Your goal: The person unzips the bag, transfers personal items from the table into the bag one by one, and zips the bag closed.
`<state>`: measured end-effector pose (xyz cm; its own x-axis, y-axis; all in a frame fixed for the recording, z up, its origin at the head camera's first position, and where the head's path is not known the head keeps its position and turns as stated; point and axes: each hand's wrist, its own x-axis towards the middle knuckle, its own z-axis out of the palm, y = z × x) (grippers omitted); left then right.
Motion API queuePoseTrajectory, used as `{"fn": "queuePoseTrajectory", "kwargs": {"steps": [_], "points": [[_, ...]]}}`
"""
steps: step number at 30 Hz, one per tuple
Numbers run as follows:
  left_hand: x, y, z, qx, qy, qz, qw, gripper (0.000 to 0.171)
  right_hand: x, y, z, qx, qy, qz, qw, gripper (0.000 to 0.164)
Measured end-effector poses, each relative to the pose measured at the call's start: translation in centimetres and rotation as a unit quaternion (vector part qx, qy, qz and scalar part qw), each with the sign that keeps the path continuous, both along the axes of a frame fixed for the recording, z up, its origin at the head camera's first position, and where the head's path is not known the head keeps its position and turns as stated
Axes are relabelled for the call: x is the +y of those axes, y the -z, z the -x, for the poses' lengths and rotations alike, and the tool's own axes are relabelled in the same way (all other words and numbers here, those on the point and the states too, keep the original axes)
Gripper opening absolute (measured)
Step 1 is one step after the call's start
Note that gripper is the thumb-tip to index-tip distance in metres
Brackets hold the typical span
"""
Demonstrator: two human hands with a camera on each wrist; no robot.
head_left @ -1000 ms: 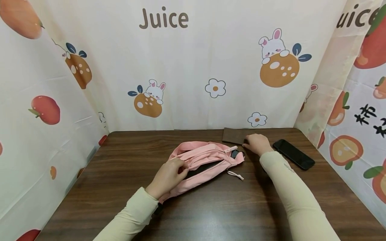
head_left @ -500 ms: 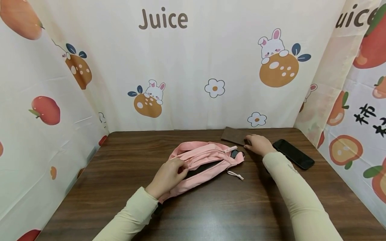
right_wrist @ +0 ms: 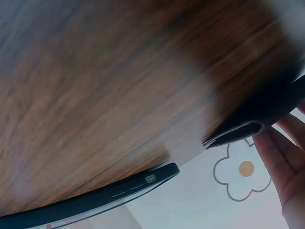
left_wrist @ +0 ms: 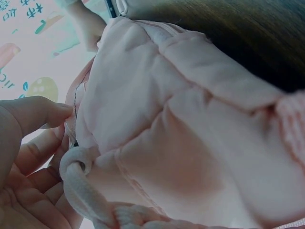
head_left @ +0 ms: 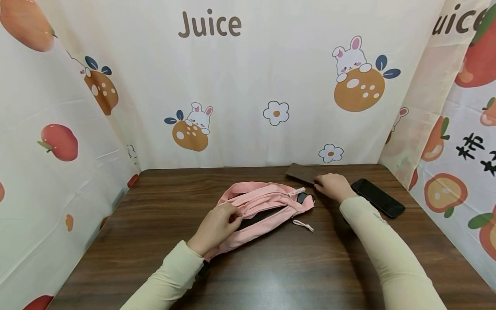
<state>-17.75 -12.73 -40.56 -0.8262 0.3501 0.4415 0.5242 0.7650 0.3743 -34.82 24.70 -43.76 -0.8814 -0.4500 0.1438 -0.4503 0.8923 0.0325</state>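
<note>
A black phone (head_left: 377, 198) lies flat and slantwise on the right part of the tabletop (head_left: 147, 228); the right wrist view shows small buttons along its edge. The tabletop is dark brown with a wood grain and a pale sheen toward the front. Behind it hangs a white back curtain (head_left: 240, 77) printed with the word "Juice" (head_left: 209, 23), two rabbits (head_left: 350, 64) on orange-brown fruits (head_left: 359, 92) and two outlined flowers (head_left: 276, 113). The left curtain (head_left: 31, 215) bears a red fruit (head_left: 59, 142); the right curtain (head_left: 461, 165), an orange slice (head_left: 445, 193) beneath black characters (head_left: 469, 147)
</note>
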Motion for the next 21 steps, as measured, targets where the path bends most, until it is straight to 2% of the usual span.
{"fn": "queuePoseTrajectory", "kwargs": {"steps": [6,11,17,21], "points": [[0.0,0.0,0.0,0.002,-0.003,0.002,1.0000,0.011,-0.2,0.1,-0.1,0.065,-0.006,-0.005,0.998,0.011],[0.0,0.0,0.0,0.000,-0.005,0.001,1.0000,0.011,-0.3,-0.6,-0.6,0.112,0.000,0.002,0.994,0.019],[0.0,0.0,0.1,0.002,-0.004,0.003,1.0000,0.010,-0.1,-1.7,-1.0,0.118,0.029,0.021,0.992,0.020],[0.0,0.0,0.2,-0.001,-0.006,0.003,1.0000,0.010,0.1,-2.1,-1.1,0.145,0.036,0.039,0.988,0.021]]}}
